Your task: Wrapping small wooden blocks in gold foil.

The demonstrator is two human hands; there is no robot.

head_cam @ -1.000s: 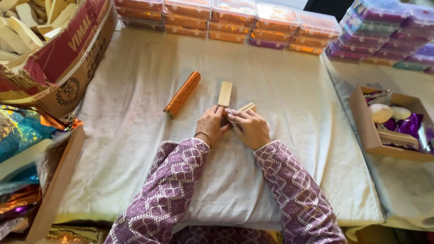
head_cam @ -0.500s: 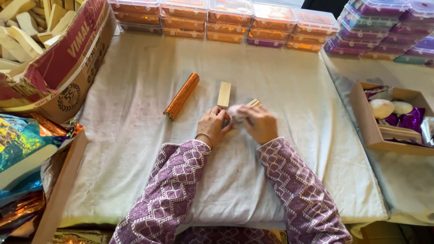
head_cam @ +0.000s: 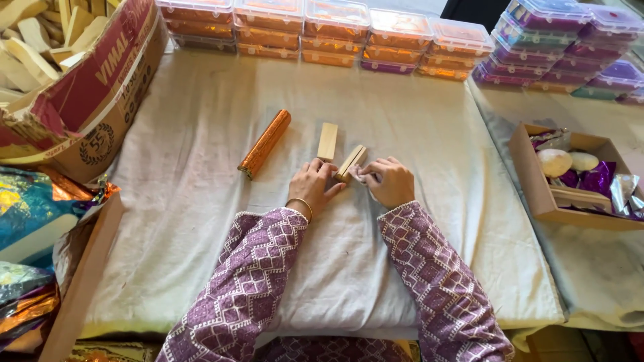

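The fingertips of the left hand (head_cam: 314, 184) pressed on the near end of a small pale wooden block (head_cam: 351, 163), which lay slanted on the white cloth (head_cam: 201, 201), while the thumb and fingers of the right hand (head_cam: 390, 181) pinched a small pale scrap, seemingly paper or tape, though too small to tell, right at the block's near corner. Both hands were thus closed on something, neither fully clenched nor slack. The step in hand looked like the start of wrapping or sticking a piece onto this block; the next move would seem to call for a steady block under the left fingers and a fine pull or press from the right. Both hands rested low on the cloth, wrists nearly meeting, a thin bangle (head_cam: 302, 203) on the left wrist, the patterned purple sleeves (head_cam: 429, 268) running back toward the body in a narrow V. Just beyond the held block lay a second bare wooden block (head_cam: 327, 141), apart from it, and farther left an orange foil-wrapped stick (head_cam: 265, 143). Stacked clear-lidded boxes (head_cam: 335, 30) lined the far edge, a cardboard carton of wooden pieces (head_cam: 94, 94) stood far left, and an open tray of purple foil and pale round pieces (head_cam: 570, 174) sat at right.
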